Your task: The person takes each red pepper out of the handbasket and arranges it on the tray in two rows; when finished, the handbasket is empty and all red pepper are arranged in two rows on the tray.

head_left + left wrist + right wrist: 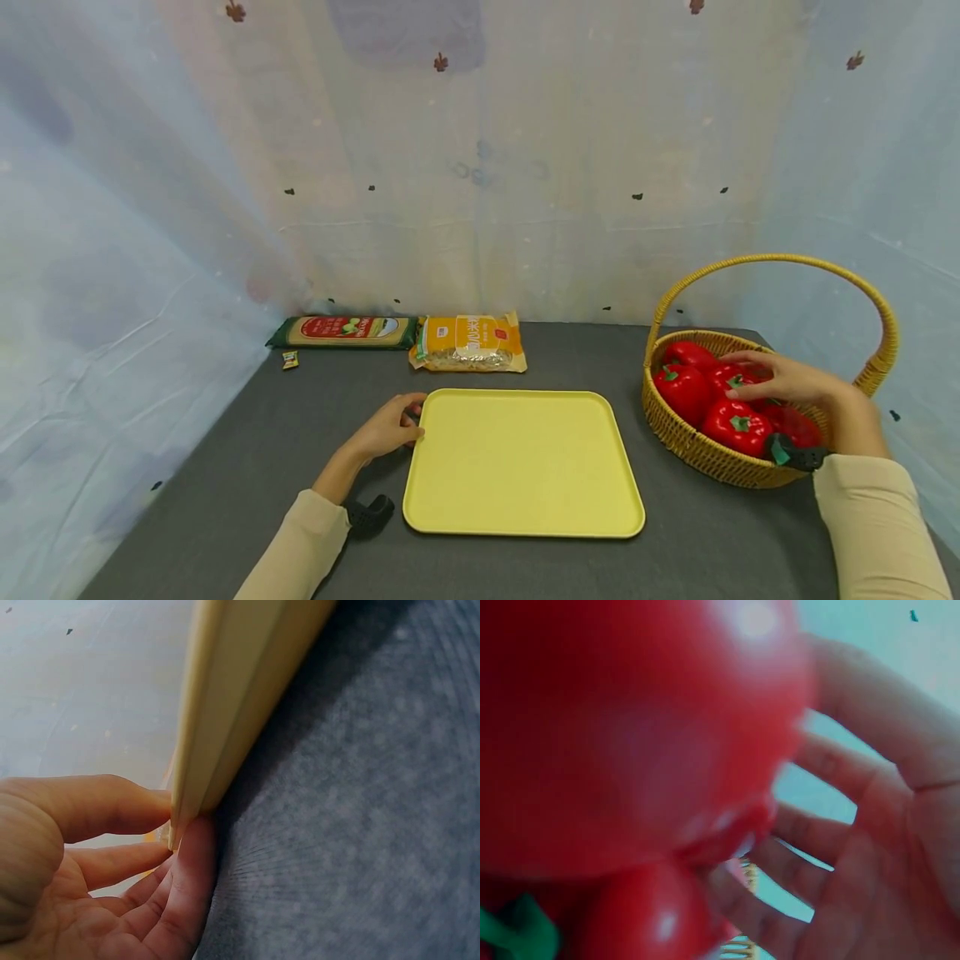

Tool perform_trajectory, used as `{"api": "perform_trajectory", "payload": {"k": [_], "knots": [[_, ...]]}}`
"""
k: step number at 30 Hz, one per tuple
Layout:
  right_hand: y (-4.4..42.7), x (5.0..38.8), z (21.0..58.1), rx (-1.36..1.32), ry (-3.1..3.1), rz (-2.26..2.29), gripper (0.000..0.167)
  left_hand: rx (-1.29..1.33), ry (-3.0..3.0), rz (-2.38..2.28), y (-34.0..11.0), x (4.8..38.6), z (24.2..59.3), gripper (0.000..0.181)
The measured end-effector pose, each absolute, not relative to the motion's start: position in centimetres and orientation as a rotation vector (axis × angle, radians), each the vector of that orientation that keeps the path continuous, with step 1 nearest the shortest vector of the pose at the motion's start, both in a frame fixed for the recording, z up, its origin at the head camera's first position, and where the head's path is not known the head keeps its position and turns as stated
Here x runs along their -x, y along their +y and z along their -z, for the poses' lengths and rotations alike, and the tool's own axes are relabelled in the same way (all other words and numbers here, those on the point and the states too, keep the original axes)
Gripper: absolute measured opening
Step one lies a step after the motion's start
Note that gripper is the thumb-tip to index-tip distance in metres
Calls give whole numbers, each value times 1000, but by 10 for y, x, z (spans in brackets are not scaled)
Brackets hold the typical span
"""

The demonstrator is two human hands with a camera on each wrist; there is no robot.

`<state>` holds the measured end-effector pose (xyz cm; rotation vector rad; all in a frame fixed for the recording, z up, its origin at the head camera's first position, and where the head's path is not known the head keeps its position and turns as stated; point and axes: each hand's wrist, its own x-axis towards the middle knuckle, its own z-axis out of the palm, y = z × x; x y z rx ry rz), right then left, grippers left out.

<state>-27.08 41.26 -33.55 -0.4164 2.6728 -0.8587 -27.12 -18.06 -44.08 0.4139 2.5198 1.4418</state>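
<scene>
A yellow rectangular tray (pixel 525 462) lies on the dark tabletop. My left hand (pixel 390 427) pinches its left rim near the far corner; in the left wrist view, the thumb is on one side of the tray edge (pixel 214 712) and fingers on the other. To the right, a wicker basket (pixel 693 446) holds several red bell peppers (pixel 682 392) with green stems. My right hand (pixel 787 379) reaches under the handle, thumb and fingers around a red bell pepper (pixel 726 377). Up close, another pepper (pixel 630 735) hides the fingertips in the right wrist view.
Against the back curtain lie a green and red long packet (pixel 348 329) and a yellow bag of grain-like food (pixel 468 343). A small yellow sachet (pixel 290 359) sits in front of the long packet. The basket's tall arched handle (pixel 780 258) rises over the right forearm.
</scene>
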Motion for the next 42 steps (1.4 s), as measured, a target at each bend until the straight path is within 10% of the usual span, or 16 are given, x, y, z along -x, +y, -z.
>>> {"api": "perform_trajectory", "payload": {"k": [42], "knots": [[407,249,319,380,2837,1229,52,-422,2501,-1486,-181,268,439,56]]}}
